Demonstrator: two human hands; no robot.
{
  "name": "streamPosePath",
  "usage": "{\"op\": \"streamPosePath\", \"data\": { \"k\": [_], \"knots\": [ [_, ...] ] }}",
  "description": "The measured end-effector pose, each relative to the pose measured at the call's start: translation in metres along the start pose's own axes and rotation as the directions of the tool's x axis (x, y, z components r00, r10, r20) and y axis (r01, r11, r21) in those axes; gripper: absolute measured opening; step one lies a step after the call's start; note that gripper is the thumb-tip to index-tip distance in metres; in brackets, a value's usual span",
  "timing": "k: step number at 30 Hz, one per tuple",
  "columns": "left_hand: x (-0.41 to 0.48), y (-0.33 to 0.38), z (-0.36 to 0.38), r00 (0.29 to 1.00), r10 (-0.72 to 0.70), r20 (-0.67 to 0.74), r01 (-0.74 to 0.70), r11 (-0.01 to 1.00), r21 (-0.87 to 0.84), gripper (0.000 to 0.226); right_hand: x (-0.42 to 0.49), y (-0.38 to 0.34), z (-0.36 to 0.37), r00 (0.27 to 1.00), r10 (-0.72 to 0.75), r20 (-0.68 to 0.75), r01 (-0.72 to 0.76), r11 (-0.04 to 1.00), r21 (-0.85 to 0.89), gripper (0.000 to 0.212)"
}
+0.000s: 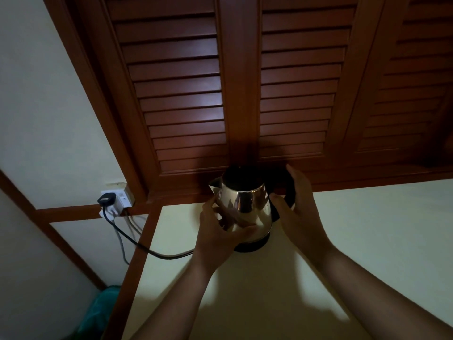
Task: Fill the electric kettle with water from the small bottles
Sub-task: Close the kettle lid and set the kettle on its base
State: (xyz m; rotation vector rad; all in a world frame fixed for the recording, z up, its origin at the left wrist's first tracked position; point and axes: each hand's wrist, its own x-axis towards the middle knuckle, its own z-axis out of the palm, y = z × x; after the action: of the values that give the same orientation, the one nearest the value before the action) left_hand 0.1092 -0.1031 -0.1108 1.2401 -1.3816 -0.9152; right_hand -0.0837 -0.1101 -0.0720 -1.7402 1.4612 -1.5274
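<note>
A shiny steel electric kettle point(247, 204) with a black handle and black base stands on a pale tabletop point(355, 241), its spout pointing left and its top open and dark inside. My left hand point(220, 231) wraps the lower left side of the kettle's body. My right hand point(294, 204) grips the black handle on the right. No small bottles are in view.
A black power cord point(137, 244) runs from the kettle's base left to a plug in a white wall socket point(117, 200). Dark wooden louvred shutters point(245, 94) stand right behind the kettle. A teal object point(100, 312) sits low at the left beside the table's wooden edge.
</note>
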Motion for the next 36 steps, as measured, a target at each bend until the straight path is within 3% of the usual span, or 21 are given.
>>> {"op": "streamPosePath", "data": {
  "k": [4,11,15,29,36],
  "knots": [
    [0.000,-0.002,0.003,1.000,0.019,-0.013,-0.019,1.000,0.006,0.103,0.006,-0.001,-0.006,0.999,-0.045,0.027,0.046,0.997,-0.054,0.066],
    [-0.011,-0.007,-0.011,0.996,-0.034,0.087,0.030,0.999,0.042,0.073,0.013,-0.007,-0.017,0.992,-0.069,0.108,0.090,0.975,-0.202,0.061],
    [-0.023,-0.005,-0.015,0.985,-0.089,0.148,0.090,0.996,0.006,0.079,0.014,-0.010,-0.013,0.992,-0.034,0.120,0.060,0.974,-0.220,0.062],
    [-0.027,0.002,-0.013,0.990,-0.060,0.126,0.065,0.997,-0.036,0.076,0.017,-0.012,-0.020,0.977,0.023,0.213,0.051,0.940,-0.337,0.068],
    [-0.028,-0.003,-0.016,0.992,-0.067,0.107,0.072,0.997,-0.039,0.081,0.002,-0.009,-0.011,0.982,0.024,0.187,0.032,0.956,-0.291,0.080]
  ]
}}
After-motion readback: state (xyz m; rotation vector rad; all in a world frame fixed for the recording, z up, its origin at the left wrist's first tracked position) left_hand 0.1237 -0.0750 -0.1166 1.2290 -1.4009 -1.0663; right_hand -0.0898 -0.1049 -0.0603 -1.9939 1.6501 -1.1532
